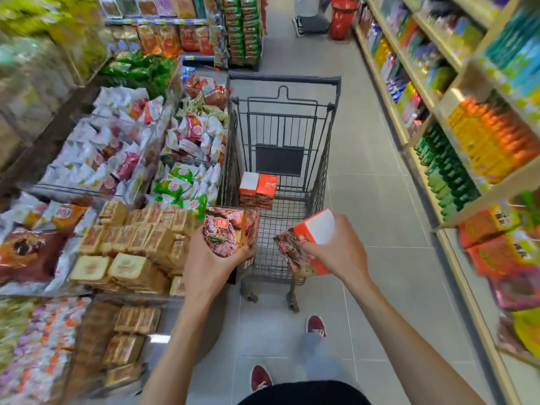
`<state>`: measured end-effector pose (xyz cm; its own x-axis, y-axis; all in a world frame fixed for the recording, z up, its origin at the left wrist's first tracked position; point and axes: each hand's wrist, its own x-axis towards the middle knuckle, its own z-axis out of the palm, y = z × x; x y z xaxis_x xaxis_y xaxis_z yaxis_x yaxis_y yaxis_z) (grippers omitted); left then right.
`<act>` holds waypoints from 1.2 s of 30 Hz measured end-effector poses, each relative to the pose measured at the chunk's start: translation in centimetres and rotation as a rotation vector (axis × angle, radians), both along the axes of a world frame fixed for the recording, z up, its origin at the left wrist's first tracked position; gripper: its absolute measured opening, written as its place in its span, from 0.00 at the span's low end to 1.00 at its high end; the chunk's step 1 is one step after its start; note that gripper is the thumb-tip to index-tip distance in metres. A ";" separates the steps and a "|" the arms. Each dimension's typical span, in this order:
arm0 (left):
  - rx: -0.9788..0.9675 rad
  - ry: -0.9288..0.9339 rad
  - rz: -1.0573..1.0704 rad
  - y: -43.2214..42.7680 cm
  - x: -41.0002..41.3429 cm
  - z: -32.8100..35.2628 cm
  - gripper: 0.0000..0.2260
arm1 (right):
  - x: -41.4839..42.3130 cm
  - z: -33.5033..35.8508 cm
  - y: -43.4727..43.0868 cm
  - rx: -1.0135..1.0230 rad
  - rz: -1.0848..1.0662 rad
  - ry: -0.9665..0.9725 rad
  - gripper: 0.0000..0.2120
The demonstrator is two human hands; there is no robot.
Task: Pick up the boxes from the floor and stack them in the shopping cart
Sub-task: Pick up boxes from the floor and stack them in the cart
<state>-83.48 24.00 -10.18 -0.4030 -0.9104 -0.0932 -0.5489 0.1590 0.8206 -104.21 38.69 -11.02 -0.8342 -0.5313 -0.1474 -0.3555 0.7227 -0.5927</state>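
A dark wire shopping cart (321, 171) stands in the aisle straight ahead. Two orange and white boxes (258, 190) stand side by side inside it, against its far end. My left hand (209, 264) grips a box with a meat picture (230, 229) at the cart's near left corner. My right hand (339, 247) holds a tilted orange and white box (314, 229) over the cart's near right side.
Bins of packaged snacks and bread (131, 244) crowd the left side, close to the cart. Shelves of bottles and packets (467, 141) line the right. A person's legs (309, 16) and a red basket (342, 16) are far down the aisle. Grey tiled floor (380, 214) lies between.
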 end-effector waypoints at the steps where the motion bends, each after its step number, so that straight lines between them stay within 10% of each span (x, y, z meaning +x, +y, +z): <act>1: 0.003 -0.010 -0.001 -0.5 -1.0 -0.1 0.38 | -1.0 -0.1 -0.8 0.004 0.001 0.000 0.42; 13: 0.057 0.010 0.160 -7.0 -16.5 -2.9 0.40 | -17.6 -2.4 -12.0 0.094 0.134 -0.146 0.30; 36: 0.200 -0.218 0.132 -16.2 -23.2 -11.1 0.41 | -26.2 -14.8 -26.1 0.214 -0.216 -0.310 0.46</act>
<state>-106.65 7.79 -21.26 -0.2339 -0.9083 -0.3467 -0.7202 -0.0777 0.6894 -130.46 12.61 -25.83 -0.8217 -0.2795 -0.4967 -0.0111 0.8791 -0.4765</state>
